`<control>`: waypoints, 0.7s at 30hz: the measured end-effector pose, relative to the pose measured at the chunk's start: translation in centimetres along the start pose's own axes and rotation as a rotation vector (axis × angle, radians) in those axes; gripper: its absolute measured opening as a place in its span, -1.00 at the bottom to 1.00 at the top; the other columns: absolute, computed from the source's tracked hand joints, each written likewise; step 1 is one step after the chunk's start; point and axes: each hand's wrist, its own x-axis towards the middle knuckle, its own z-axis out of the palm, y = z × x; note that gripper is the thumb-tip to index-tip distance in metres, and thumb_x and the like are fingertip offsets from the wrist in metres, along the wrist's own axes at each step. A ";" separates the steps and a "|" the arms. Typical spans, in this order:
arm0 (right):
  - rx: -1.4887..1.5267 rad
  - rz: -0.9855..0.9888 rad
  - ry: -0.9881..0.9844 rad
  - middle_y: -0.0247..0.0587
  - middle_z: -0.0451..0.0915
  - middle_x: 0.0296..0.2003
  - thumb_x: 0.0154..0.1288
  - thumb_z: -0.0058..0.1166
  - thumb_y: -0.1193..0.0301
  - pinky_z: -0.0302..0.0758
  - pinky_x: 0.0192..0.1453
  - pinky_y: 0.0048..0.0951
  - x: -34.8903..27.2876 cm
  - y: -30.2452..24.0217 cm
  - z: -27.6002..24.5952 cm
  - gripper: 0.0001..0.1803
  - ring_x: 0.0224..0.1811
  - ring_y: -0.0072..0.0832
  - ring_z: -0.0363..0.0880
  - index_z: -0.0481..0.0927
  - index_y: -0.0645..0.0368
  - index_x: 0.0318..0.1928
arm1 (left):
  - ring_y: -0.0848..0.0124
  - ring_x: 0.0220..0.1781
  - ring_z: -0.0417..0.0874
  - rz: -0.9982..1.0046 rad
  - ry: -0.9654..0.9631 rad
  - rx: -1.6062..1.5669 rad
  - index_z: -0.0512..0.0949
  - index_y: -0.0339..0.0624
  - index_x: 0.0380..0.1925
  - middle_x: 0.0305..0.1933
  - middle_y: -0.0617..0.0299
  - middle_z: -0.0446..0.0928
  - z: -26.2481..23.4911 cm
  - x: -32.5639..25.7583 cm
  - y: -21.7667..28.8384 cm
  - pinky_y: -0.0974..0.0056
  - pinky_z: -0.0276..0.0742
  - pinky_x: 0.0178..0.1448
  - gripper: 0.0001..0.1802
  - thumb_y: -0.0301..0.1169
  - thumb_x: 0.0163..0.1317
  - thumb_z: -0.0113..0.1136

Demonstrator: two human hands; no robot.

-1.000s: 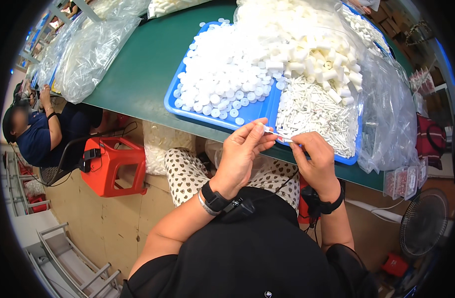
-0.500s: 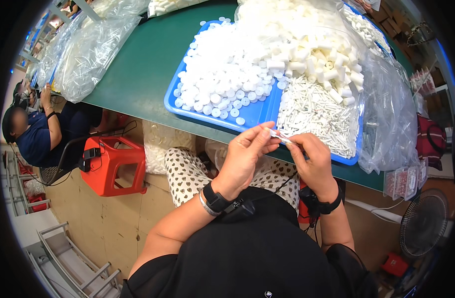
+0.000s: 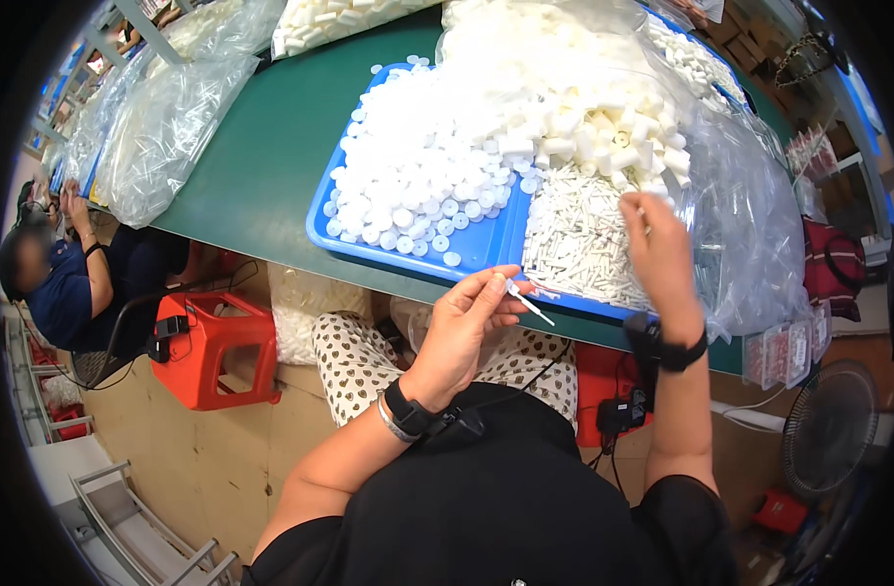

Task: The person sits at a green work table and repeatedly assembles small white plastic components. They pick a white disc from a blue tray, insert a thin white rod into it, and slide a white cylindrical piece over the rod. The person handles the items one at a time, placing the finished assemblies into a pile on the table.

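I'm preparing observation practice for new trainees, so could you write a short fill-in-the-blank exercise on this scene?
1. A slender white stick sticks out from the fingers of the person's ____ hand.
2. The divided blue plastic tray rests on a ____ tabletop.
3. The heap of thin white rods lies to the ____ of the small round white discs.

Missing words: left; green; right.

Head-worn fisheye cam looks dn @ hands (image 3: pixel 461 327).
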 end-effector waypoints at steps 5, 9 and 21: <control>-0.413 -0.073 -0.083 -0.01 0.60 -0.25 0.27 0.12 0.39 0.52 -0.17 -0.09 2.8 6.1 0.6 -0.84 -0.23 0.00 0.60 0.54 0.23 -0.24 | 0.50 -0.12 0.65 -0.063 -0.068 -0.090 0.45 -0.32 0.14 -0.04 0.14 0.62 0.0 0.2 -0.5 0.38 0.59 0.01 -0.59 -0.24 0.47 0.04; -0.386 -0.040 -0.074 0.00 0.58 -0.27 0.29 0.11 0.39 0.51 -0.17 -0.08 2.8 5.8 0.7 -0.84 -0.23 0.03 0.59 0.53 0.23 -0.24 | 0.50 -0.11 0.65 -0.073 -0.052 -0.066 0.44 -0.36 0.14 -0.01 0.11 0.61 -0.2 -0.1 0.3 0.39 0.59 0.02 -0.57 -0.23 0.46 0.05; 0.609 0.108 -0.423 -0.22 0.55 -0.44 0.48 -0.10 0.50 0.43 -0.40 -0.51 -5.6 -4.7 1.1 -0.75 -0.53 -0.57 0.47 0.50 0.32 0.07 | 0.49 -0.02 0.61 0.102 -0.166 0.144 0.52 -0.31 0.08 -0.01 0.18 0.58 0.9 0.4 0.7 0.39 0.54 0.09 -0.65 -0.27 0.49 0.01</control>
